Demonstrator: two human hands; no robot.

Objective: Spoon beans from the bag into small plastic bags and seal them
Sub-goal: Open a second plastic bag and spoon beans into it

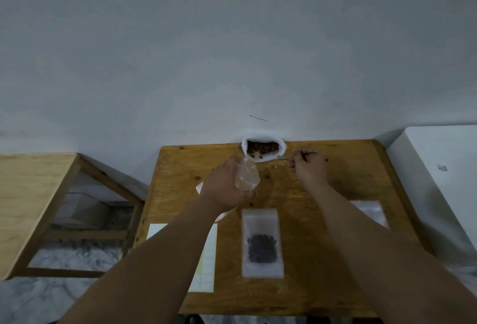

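My left hand [227, 184] is raised over the middle of the worktop [322, 285], its fingers [232, 165] curled round a small clear bag [247, 175] that I hold upright; I cannot tell whether anything is in it. My right hand [308, 166] is farther back and to the right, with its fingers [294, 162] pinching the thin handle of a spoon [311, 153]. The spoon lies nearly level, its bowl end pointing left and reaching just beside the lower right edge of the white bag [282, 146]. That bag stands at the far edge of the worktop against the wall [232, 52], its mouth open and brown beans [263, 147] showing inside. Near the front, between my forearms, a filled small bag [262, 243] lies flat with a dark clump of beans in its lower half. A pale label sheet [209, 254] lies partly under my left forearm, and some flat empty bags [369, 210] show beyond my right forearm. A few loose beans [326, 160] are scattered on the wood by my right hand. To the left, apart from the worktop, stands another wooden table [31, 194].
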